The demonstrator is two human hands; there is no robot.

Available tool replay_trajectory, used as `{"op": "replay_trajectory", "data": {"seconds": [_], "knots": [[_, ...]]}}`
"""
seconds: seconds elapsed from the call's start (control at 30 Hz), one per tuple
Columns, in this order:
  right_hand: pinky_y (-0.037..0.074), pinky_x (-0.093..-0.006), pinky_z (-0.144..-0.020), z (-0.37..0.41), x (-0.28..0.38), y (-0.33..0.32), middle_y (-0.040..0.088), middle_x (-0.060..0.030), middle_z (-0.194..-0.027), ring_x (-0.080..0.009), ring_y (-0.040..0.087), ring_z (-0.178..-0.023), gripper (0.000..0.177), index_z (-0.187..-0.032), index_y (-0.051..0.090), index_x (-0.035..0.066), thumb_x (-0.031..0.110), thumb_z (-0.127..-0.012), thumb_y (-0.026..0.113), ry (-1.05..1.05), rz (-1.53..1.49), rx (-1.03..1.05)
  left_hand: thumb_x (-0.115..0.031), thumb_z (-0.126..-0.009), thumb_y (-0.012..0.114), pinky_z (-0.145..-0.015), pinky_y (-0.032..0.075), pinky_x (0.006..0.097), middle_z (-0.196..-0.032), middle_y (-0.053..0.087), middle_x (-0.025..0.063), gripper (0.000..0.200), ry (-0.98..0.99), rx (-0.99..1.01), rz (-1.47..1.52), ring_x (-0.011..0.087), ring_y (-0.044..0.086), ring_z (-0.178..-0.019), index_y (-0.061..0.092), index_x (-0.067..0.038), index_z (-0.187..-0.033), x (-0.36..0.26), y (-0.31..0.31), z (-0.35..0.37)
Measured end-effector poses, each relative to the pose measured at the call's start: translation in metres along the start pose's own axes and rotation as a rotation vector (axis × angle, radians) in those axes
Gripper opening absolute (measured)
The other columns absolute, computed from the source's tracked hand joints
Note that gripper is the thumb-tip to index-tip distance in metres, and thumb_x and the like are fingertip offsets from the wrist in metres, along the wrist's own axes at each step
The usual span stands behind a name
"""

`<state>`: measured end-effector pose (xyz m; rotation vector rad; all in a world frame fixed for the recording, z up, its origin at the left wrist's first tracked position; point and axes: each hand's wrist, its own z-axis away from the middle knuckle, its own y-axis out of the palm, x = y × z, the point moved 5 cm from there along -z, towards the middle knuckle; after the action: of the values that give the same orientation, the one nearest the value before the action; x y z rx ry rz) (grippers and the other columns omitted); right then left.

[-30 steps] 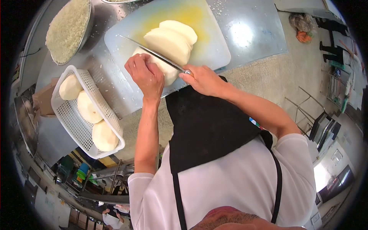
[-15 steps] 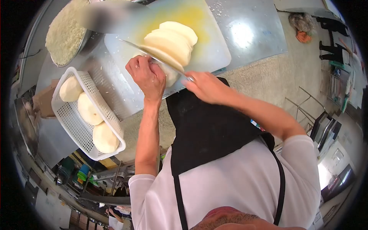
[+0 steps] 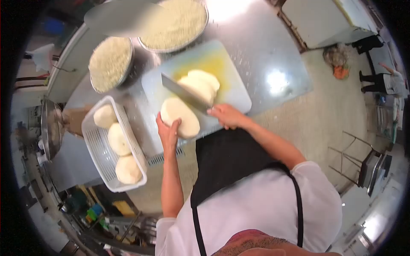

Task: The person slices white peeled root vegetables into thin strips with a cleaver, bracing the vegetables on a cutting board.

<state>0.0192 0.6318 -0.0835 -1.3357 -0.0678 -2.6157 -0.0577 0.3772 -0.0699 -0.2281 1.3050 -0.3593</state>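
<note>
My left hand [image 3: 168,129] grips a large cut piece of peeled, cream-coloured root vegetable [image 3: 183,119], thumb on its upper face and fingers at its far left side. In my right hand [image 3: 228,116] is the handle of a kitchen knife [image 3: 183,93] with a broad blade. The blade stands between the held piece and a stack of thick slices [image 3: 203,83], pointing to the far left. Slices and piece rest on a white cutting board [image 3: 237,91] with a yellow stain. The blade hides part of the slices.
Left of the board, a white perforated basket [image 3: 95,149] holds three peeled root vegetables [image 3: 119,139]. Two round bowls of pale shredded food [image 3: 110,62] stand beyond, one partly blurred. Everything is on a metal table [image 3: 282,55]. Another person [image 3: 390,81] is at the far right.
The held piece has come away from the slices, and my left hand has shifted from the knife to its left side. The view has shifted, showing more of the far table.
</note>
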Motion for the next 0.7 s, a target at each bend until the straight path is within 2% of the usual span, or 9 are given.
{"op": "replay_trajectory", "data": {"seconds": [0.07, 0.17, 0.27, 0.33, 0.37, 0.43, 0.47, 0.57, 0.7], "knots": [[0.04, -0.0326, -0.034, 0.003, 0.005, -0.002, 0.054, -0.0063, -0.057, -0.016, 0.055, -0.041, 0.046, -0.094, 0.06, 0.003, 0.047, -0.105, 0.052, -0.026, 0.001, -0.001, -0.018, -0.078, 0.075, -0.107, 0.047, 0.0396, -0.137, 0.057, 0.0232, 0.087, 0.027, -0.008, 0.092, 0.0323, 0.059, -0.125, 0.035, 0.005, -0.152, -0.007, -0.002, -0.005], [0.041, -0.0329, -0.034, 0.009, 0.012, 0.002, 0.054, -0.0065, -0.057, -0.0158, 0.056, -0.042, 0.048, -0.088, 0.058, 0.002, 0.047, -0.104, 0.053, -0.044, -0.015, -0.016, -0.01, -0.077, 0.07, -0.098, 0.053, 0.0404, -0.127, 0.062, 0.0164, 0.077, -0.308, 0.012, 0.548, 0.0283, 0.065, -0.112, 0.042, 0.0, -0.147, 0.019, -0.015, -0.009], [0.044, -0.0349, -0.038, 0.004, 0.008, 0.007, 0.056, -0.0083, -0.058, -0.0179, 0.057, -0.042, 0.05, -0.09, 0.06, -0.001, 0.047, -0.105, 0.053, -0.11, 0.078, -0.028, -0.016, -0.077, 0.067, -0.104, 0.049, 0.0477, -0.133, 0.058, 0.0162, 0.076, -0.212, 0.026, 0.739, 0.0323, 0.061, -0.121, 0.043, -0.005, -0.148, 0.029, -0.027, -0.022], [0.045, -0.0355, -0.04, 0.007, 0.015, 0.008, 0.058, -0.0095, -0.059, -0.0193, 0.058, -0.043, 0.05, -0.091, 0.06, -0.002, 0.046, -0.105, 0.053, -0.118, 0.087, -0.036, -0.015, -0.076, 0.069, -0.112, 0.042, 0.0536, -0.144, 0.05, 0.0206, 0.078, 0.329, -0.212, 0.246, 0.0378, 0.049, -0.136, 0.042, -0.003, -0.148, -0.041, -0.038, -0.002], [0.046, -0.0361, -0.042, 0.011, 0.015, 0.011, 0.059, -0.0106, -0.06, -0.0207, 0.058, -0.043, 0.051, -0.092, 0.06, -0.003, 0.046, -0.105, 0.053, -0.115, 0.096, -0.038, -0.015, -0.076, 0.069, -0.112, 0.042, 0.0536, -0.144, 0.05, 0.0206, 0.078, 0.318, -0.213, 0.24, 0.0378, 0.049, -0.136, 0.042, -0.003, -0.148, -0.043, -0.036, 0.003], [0.046, -0.0357, -0.042, 0.017, 0.017, 0.016, 0.06, -0.0109, -0.062, -0.0206, 0.058, -0.044, 0.049, -0.093, 0.059, -0.003, 0.044, -0.105, 0.053, -0.126, 0.075, -0.052, -0.013, -0.074, 0.073, -0.118, 0.033, 0.053, -0.15, 0.042, 0.0228, 0.079, 0.921, -0.253, -0.568, 0.0428, 0.036, -0.143, 0.043, -0.006, -0.146, -0.067, -0.024, 0.031], [0.046, -0.0353, -0.043, 0.016, 0.018, 0.017, 0.061, -0.0112, -0.063, -0.0206, 0.058, -0.044, 0.047, -0.094, 0.059, -0.002, 0.043, -0.105, 0.054, -0.148, 0.054, -0.073, -0.014, -0.077, 0.073, -0.12, 0.027, 0.0565, -0.148, 0.043, 0.0226, 0.07, 0.915, -0.061, -0.572, 0.0478, 0.031, -0.144, 0.048, -0.006, -0.142, -0.04, -0.016, 0.03], [0.045, -0.0343, -0.043, 0.006, 0.009, 0.022, 0.058, -0.0087, -0.062, -0.0178, 0.057, -0.045, 0.042, -0.1, 0.059, 0.0, 0.041, -0.105, 0.055, -0.396, 0.18, -0.221, -0.014, -0.082, 0.072, -0.116, 0.031, 0.0548, -0.143, 0.048, 0.0223, 0.059, 0.915, -0.013, -0.666, 0.0458, 0.037, -0.139, 0.052, -0.004, -0.136, -0.018, 0.001, 0.035], [0.044, -0.0338, -0.042, 0.018, 0.019, 0.018, 0.054, -0.0056, -0.063, -0.0159, 0.055, -0.045, 0.038, -0.102, 0.057, 0.003, 0.04, -0.105, 0.055, -0.079, 0.026, -0.097, -0.015, -0.089, 0.068, -0.111, 0.034, 0.0509, -0.127, 0.057, 0.0231, 0.042, 0.727, -0.339, -0.423, 0.0412, 0.048, -0.126, 0.058, 0.0, -0.127, -0.028, -0.02, -0.022]]}}
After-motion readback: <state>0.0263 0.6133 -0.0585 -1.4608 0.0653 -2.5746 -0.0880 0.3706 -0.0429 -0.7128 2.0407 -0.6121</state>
